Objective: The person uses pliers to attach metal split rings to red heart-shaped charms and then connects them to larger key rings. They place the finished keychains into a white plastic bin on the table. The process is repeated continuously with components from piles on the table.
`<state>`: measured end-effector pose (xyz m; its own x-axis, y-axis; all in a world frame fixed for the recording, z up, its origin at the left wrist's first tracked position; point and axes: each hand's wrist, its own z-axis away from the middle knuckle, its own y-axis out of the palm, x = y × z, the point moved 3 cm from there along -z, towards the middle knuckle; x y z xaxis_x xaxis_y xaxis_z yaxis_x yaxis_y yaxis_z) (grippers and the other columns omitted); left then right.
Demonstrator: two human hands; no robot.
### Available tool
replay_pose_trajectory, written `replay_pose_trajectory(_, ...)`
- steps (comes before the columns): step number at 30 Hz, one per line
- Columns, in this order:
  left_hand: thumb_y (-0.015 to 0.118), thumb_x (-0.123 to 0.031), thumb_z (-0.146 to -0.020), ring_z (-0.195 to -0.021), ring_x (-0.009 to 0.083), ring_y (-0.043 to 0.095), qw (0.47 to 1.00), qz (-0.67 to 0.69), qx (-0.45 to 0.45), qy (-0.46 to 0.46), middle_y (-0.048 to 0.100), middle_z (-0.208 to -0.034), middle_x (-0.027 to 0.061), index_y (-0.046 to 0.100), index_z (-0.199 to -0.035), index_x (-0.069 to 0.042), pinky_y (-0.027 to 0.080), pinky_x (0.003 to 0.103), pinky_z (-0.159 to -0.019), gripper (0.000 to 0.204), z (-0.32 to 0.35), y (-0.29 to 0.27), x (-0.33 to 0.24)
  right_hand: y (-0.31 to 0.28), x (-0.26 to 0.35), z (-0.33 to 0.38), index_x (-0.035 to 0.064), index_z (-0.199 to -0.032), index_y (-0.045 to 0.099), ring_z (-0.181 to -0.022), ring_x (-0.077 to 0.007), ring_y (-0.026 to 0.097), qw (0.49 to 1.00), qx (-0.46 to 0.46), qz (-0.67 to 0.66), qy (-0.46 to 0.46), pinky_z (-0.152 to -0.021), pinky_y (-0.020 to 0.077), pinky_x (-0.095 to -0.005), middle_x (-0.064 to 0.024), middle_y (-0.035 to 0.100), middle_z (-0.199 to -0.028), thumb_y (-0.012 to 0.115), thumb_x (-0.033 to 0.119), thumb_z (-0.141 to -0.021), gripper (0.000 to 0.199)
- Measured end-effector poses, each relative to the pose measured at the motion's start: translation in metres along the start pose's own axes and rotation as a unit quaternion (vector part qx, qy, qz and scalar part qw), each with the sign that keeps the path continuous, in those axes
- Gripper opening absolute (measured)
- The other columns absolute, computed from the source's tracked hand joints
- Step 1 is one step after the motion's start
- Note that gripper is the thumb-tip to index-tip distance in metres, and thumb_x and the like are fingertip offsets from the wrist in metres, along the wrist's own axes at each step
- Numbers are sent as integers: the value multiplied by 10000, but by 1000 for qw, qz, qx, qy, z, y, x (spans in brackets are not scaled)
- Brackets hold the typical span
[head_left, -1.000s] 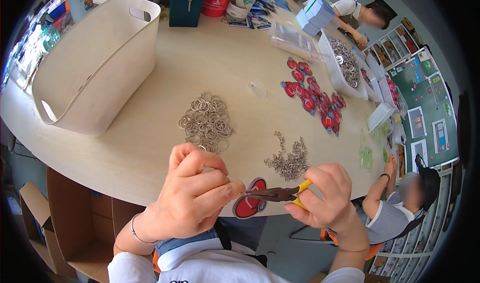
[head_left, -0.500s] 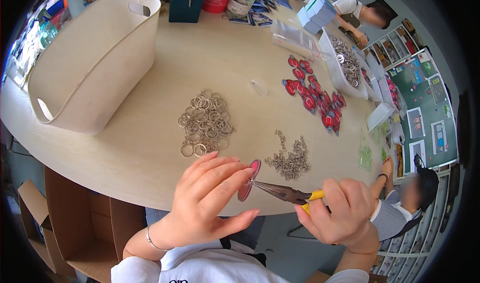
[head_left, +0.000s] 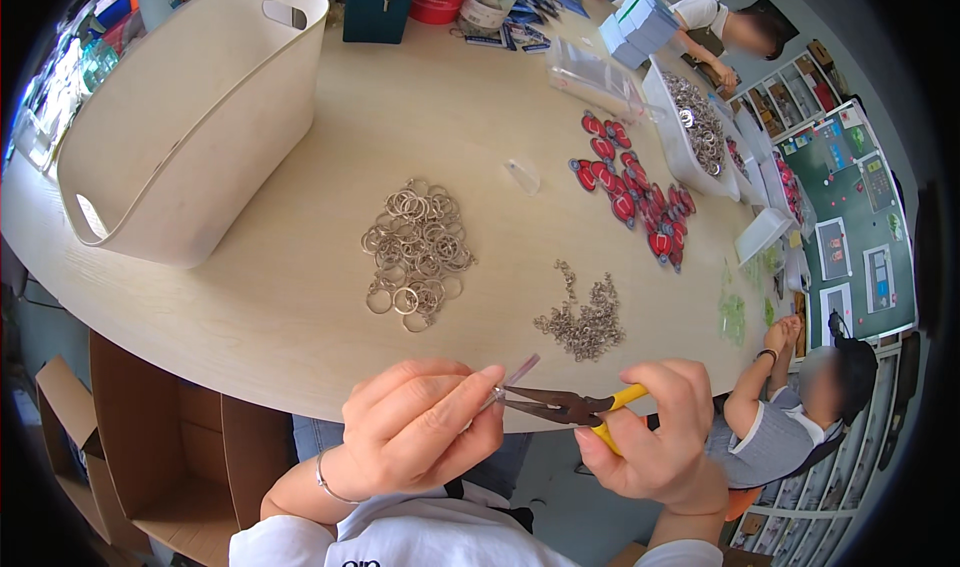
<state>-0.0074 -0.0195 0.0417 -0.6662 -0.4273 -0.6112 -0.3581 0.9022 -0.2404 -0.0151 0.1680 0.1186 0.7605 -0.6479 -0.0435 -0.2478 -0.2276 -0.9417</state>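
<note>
Between the thumb and fingertips of my left hand (head_left: 420, 422) is a flat charm (head_left: 524, 369), turned edge-on, so its face is hidden. A small metal fitting shows at those fingertips. In my right hand (head_left: 655, 437) are needle-nose pliers (head_left: 565, 407) with yellow handles, their jaws a little apart and their tips at the metal fitting. Beyond my hands on the table lie a pile of split key rings (head_left: 420, 252) and, to its right, a heap of short metal chains (head_left: 585, 317). Farther back are several red charms (head_left: 630, 182) with grey tops.
A tall cream bin (head_left: 235, 167) takes up the table's left. At the far right stands a white tray (head_left: 655, 117) of metal rings, near a clear plastic bag (head_left: 590, 75). Cardboard boxes (head_left: 165, 447) sit below the left edge. A co-worker (head_left: 770, 407) sits at the right.
My left fingers have closed in on the charm, which has turned from showing its red face to edge-on. The pliers' handles have spread and their jaws have parted slightly.
</note>
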Motion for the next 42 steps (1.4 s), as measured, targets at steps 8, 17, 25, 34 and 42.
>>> replay_pose_trajectory(8, 676, 49, -616, -609, 186, 617, 1000, 29, -1, -10, 602, -683, 62, 668, -933, 42, 480, 260, -496, 316, 0, 0, -2, 7, -3, 3, 72, -724, 571, -723, -270, 517, 999, -11, -41, 4, -574, 387, -352, -128, 554, -925, 724, 279, -714, 257)
replay_pose_trajectory(17, 646, 55, -612, -608, 205, 621, 999, 31, 15, -3, 603, -670, 93, 669, -906, 53, 478, 266, -508, 296, -3, -2, -6, 6, -2, 3, 69, -688, 565, -716, -265, 518, 999, -13, -50, -1, -567, 394, -342, -126, 552, -909, 727, 276, -709, 264)
replay_pose_trajectory(25, 655, 50, -627, -584, 204, 621, 997, 69, 12, -31, 608, -674, 99, 664, -910, 61, 477, 265, -501, 283, -1, -3, -8, 11, -1, 4, 58, -678, 563, -729, -269, 525, 996, -22, -86, 9, -577, 417, -339, -141, 550, -905, 733, 259, -701, 264)
replay_pose_trajectory(34, 702, 34, -623, -573, 172, 619, 996, 85, 13, -30, 605, -667, 76, 667, -940, 59, 493, 249, -474, 320, -3, -4, -8, 14, 1, 5, 66, -666, 529, -717, -270, 521, 996, -24, -83, 5, -570, 416, -346, -143, 543, -889, 734, 247, -687, 275)
replay_pose_trajectory(42, 702, 39, -623, -559, 160, 616, 1000, 30, 7, 2, 592, -651, 51, 664, -922, 72, 487, 240, -456, 304, -4, -6, -12, 15, 6, 10, 83, -639, 486, -634, -240, 500, 998, -45, -33, -11, -495, 397, -319, -128, 536, -841, 716, 265, -714, 303)
